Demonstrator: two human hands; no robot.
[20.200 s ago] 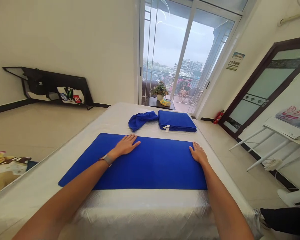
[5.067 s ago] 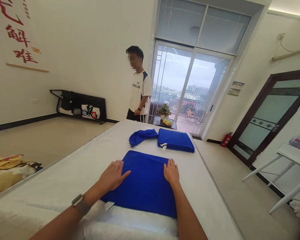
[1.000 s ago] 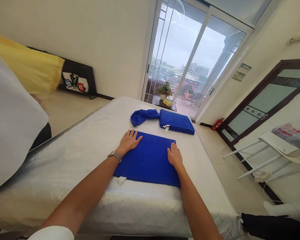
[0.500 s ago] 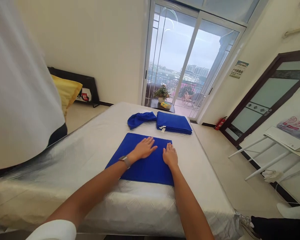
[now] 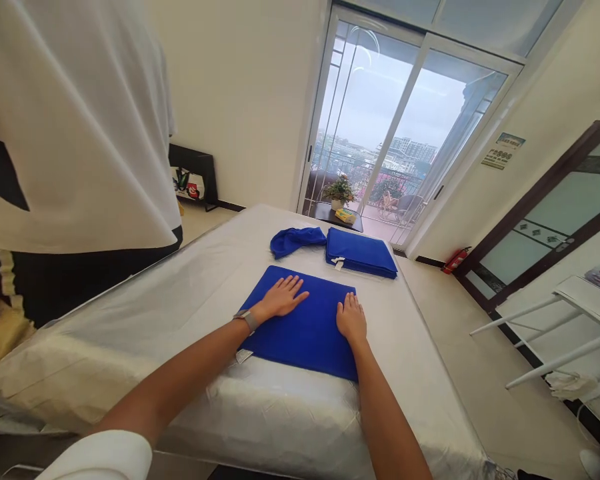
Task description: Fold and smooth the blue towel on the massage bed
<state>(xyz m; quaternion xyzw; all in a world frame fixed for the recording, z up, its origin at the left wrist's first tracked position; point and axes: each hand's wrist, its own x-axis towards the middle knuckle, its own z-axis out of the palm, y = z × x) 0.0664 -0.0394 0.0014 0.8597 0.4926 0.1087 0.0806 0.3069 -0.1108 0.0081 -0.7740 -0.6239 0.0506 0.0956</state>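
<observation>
A folded blue cloth (image 5: 305,333) lies flat near the front edge of the plastic-covered mattress (image 5: 180,307). My left hand (image 5: 283,297), a watch on its wrist, rests flat on the cloth's upper left part with the fingers spread. Along the right edge of the cloth lies my right hand (image 5: 352,317), palm down, its fingers stretched out. A white tag (image 5: 244,356) sticks out at the cloth's lower left corner. Farther back is a stack of folded blue cloths (image 5: 363,250), and a crumpled blue cloth (image 5: 296,241) lies left of it.
Another person (image 5: 80,147) in a white top stands close on the left. Behind the mattress a small dark table (image 5: 325,212) bears a potted plant (image 5: 339,192) before the sliding glass door. A white table (image 5: 580,303) and a fire extinguisher (image 5: 455,260) stand on the right.
My view has swung left, so more of the other person shows. My left hand has slid slightly left across the cloth; the white tag at its lower left corner now shows.
</observation>
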